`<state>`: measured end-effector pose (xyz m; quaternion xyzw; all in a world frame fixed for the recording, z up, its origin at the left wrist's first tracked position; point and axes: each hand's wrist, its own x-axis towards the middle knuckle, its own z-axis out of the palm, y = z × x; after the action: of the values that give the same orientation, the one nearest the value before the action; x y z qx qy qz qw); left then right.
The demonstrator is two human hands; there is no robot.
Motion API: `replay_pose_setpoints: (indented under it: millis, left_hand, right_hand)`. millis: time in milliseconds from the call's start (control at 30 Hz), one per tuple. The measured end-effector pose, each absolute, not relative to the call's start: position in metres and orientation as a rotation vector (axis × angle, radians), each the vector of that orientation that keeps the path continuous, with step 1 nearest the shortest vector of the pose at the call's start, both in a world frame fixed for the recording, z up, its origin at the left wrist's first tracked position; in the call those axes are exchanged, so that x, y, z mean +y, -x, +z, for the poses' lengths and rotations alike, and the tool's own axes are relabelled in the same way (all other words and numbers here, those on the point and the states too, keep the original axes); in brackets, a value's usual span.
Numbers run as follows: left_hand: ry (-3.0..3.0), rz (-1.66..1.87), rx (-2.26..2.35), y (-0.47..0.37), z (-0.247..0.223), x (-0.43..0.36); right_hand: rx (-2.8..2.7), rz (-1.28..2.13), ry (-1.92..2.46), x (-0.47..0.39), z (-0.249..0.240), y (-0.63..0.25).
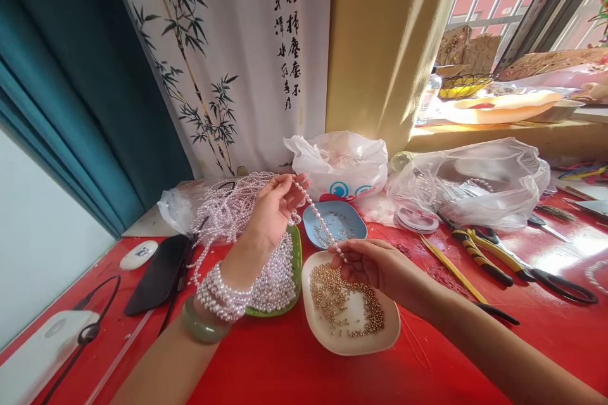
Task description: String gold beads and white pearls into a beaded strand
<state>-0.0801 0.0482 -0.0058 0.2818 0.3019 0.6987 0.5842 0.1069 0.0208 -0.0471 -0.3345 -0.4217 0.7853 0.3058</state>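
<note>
Head view: bead strand stretched between my two hands

My left hand is partly closed, its fingers curled and holding the strand's upper end; my right hand pinches the lower end between thumb and forefinger, the other fingers loosely bent; the strand slopes down from left to right between them, above the blue dish and the cream dish.

Gold-coloured beads lie scattered in the cream dish, below my right hand; small pieces, too fine for me to name, lie in the blue one; pearly beads fill the green tray beside my left wrist; behind that wrist spreads a heap of pearly strands.

I wear wound rows of pearls and a green bangle on my left arm; to the left a black phone rests on the red table; to the right lie yellow-and-black pliers, near the plastic bag.
</note>
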Motion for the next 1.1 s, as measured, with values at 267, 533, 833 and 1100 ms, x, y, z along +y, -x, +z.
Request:
replay_pose_setpoints:
  millis: [267,533,833,1100]
  left_hand:
    - [-0.656,1.611,0.705,0.0829,-0.0074,0.0496]
    - [-0.617,1.646,0.712,0.0853,-0.0078,0.0517]
    - [-0.613,1.65,0.683,0.0883,-0.0063,0.0511]
    - [-0.6,1.663,0.695,0.0864,-0.0049,0.0483]
  right_hand:
    - [-1.188,2.066,0.893,0.0197,-0.0472,-0.1083]
    - [-1.306,1.97,0.8,0.02,-0.0436,-0.1108]
    - [-1.361,1.951,0.724,0.0225,-0.044,-0.1145]
    - [-1.437,1.921,0.739,0.0221,-0.0429,-0.1136]
